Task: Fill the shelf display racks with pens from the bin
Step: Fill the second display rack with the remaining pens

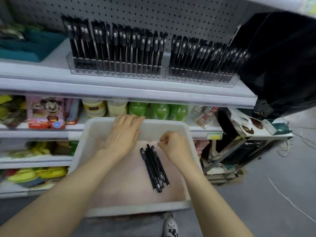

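A white plastic bin (171, 208) sits below the shelves, and several black pens (154, 168) lie together on its pinkish floor. My left hand (124, 134) rests flat with straight fingers over the bin's far rim. My right hand (174, 145) hovers just above the upper ends of the pens, its fingers curled and fingertips pinched together; it holds nothing that I can make out. On the top shelf stand two clear display racks, the left rack (116, 71) and the right rack (201, 77), both packed with upright black pens.
A black bag (282, 65) hangs at the right end of the top shelf (119, 93). Lower shelves hold green bottles (159, 111), jars and colourful packets. Boxes and loose cords lie on the grey floor at right. A shoe (171, 226) shows below the bin.
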`<state>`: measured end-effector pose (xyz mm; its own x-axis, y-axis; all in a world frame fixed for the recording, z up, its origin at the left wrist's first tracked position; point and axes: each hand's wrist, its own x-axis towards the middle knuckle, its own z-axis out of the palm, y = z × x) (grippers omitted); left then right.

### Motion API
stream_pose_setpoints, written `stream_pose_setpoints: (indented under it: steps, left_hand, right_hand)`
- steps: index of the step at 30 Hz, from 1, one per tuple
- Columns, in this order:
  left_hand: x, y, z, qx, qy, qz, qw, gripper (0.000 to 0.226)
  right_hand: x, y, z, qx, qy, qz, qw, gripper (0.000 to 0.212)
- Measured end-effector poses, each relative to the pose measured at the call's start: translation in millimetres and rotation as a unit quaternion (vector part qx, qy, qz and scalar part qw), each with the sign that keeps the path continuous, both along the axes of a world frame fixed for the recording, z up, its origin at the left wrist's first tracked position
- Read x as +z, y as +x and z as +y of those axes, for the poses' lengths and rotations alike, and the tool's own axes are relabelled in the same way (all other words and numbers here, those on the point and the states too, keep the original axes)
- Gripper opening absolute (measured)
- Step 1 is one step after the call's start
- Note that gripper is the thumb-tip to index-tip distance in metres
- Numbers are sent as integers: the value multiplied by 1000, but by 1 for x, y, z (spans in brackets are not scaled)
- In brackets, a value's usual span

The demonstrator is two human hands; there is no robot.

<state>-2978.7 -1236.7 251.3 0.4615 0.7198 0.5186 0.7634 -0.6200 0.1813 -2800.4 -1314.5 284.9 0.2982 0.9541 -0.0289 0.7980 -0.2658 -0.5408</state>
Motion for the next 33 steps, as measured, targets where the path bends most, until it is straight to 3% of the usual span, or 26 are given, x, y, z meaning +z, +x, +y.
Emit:
stream_pose_setpoints:
  steps: [6, 19, 22, 29, 33]
  left_hand:
    - [-6, 5, -2, 11, -13, -18, 1000, 44]
    - [-3, 5, -5, 19, -4, -28, 999, 43]
    - [-1, 5, -5, 15, -7, -21, 1000, 41]
    - [7, 6, -1, 28, -51, 11, 998, 44]
    - [28, 17, 2, 26, -64, 13, 998, 37]
  right_hand:
    - [-26, -5, -5, 10, -125, -10, 992, 18]
    - [-29, -2, -5, 13, -131, -71, 989, 12]
    - [-24, 2, -4, -9, -111, -10, 994, 5]
    - [11, 14, 2, -1, 13, 208, 978, 15]
    - [44, 36, 10, 22, 79, 191, 978, 11]
